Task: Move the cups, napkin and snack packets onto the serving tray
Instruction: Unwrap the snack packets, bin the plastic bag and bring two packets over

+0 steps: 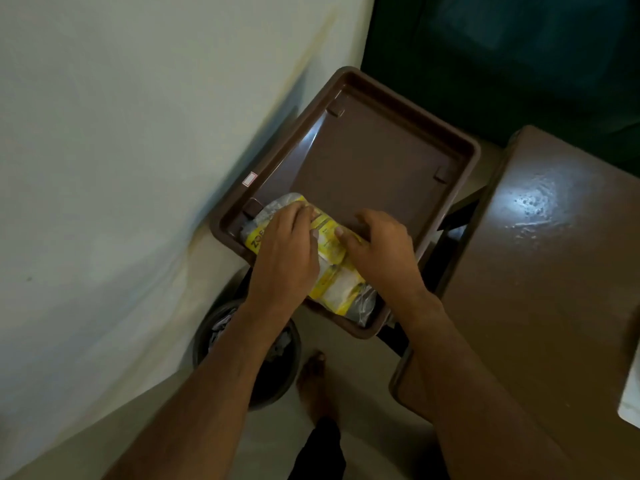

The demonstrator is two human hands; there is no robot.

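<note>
We see one snack packet (332, 268), a crinkly clear plastic pouch with a bright yellow printed label, dark lettering at its left end and pale contents showing through; whether a second packet lies under it we cannot tell. It lies across the near end of the serving tray (460, 147), stretching from the near left corner toward the near right rim. The left hand (287, 251) lies over the packet's left half, fingers curled down and pressing on the plastic. The right hand (381, 247) rests on the right half, thumb laid on the yellow label and fingers bent over the far edge; both hands grip the packet rather than lying flat.

We count one tray: brown plastic, rectangular, with a raised rim, rounded corners and a small white sticker (249, 179) on its left rim. The rest of its floor is bare and glossy. It rests beside a pale wall (121, 133) on the left.

To the right stands one brown table (540, 254) with a shiny top and one white object (632, 393) cut off at the frame's edge. Below the tray we see one dark round bin (277, 372) and one bare foot (313, 375) on the pale floor.
</note>
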